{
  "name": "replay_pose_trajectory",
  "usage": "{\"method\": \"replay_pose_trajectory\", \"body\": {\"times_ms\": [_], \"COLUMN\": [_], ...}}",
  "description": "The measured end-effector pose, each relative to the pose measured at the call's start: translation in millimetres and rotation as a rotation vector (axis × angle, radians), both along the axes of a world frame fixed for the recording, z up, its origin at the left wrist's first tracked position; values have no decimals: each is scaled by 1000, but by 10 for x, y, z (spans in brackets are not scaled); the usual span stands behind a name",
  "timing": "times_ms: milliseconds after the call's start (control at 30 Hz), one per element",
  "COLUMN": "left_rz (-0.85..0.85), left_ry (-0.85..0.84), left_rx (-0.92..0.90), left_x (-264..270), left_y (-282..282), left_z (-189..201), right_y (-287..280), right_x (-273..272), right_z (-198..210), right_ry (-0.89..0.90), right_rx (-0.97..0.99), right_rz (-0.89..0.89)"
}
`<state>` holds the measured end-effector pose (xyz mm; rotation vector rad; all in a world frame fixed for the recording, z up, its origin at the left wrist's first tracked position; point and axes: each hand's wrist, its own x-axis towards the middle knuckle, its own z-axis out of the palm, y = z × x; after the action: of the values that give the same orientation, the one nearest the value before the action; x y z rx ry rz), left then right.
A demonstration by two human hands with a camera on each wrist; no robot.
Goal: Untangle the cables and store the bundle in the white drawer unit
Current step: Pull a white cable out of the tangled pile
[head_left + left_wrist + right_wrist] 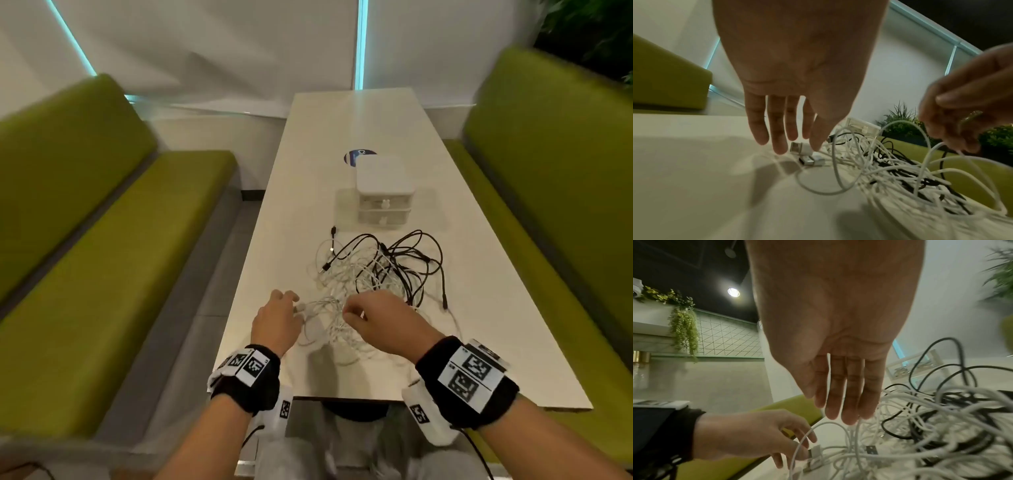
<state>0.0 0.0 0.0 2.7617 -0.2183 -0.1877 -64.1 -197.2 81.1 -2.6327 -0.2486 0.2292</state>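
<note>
From above, the tangled cables (373, 277) lie mid-table (274, 212), the white drawer unit (383, 192) just beyond. The left hand (797, 68) pinches a white plug (800, 147). The right hand (838, 324) pinches a white strand (857, 434), contact hidden.

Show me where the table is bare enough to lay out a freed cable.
Bare: the far table beyond the drawer unit; the strip along its left edge, left of the cables; the right side past the black loops. Crowded: the middle and near end, where both hands work the tangle.
</note>
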Motion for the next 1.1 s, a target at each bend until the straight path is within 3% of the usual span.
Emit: {"method": "replay_pose_trajectory", "body": {"times_ms": [267, 367, 500, 667, 767, 933, 1100], "left_rz": [-2, 51, 15, -75, -113, -61, -126], "left_ry": [-13, -83, -130, -9, 44, 61, 126], "left_rx": [-56, -220, -576, -943, -1044, -1164, -1216], "left_x": [268, 281, 325, 292, 217, 180, 201], "left_y": [-16, -14, -120, -363, -474, -563, -645], "left_z": [-7, 203, 571, 885, 906, 900, 908], "right_y": [45, 43, 25, 30, 45, 68, 85], "right_x": [443, 487, 545, 581, 542, 464, 508], "right_z": [-242, -295, -273, -147, -108, -126, -117], "right_ry": [-4, -43, -241, -337, -326, -86, -253], "right_rx": [36, 89, 218, 294, 409, 672, 684], "right_rz": [35, 7, -89, -84, -80, -114, -73]}}
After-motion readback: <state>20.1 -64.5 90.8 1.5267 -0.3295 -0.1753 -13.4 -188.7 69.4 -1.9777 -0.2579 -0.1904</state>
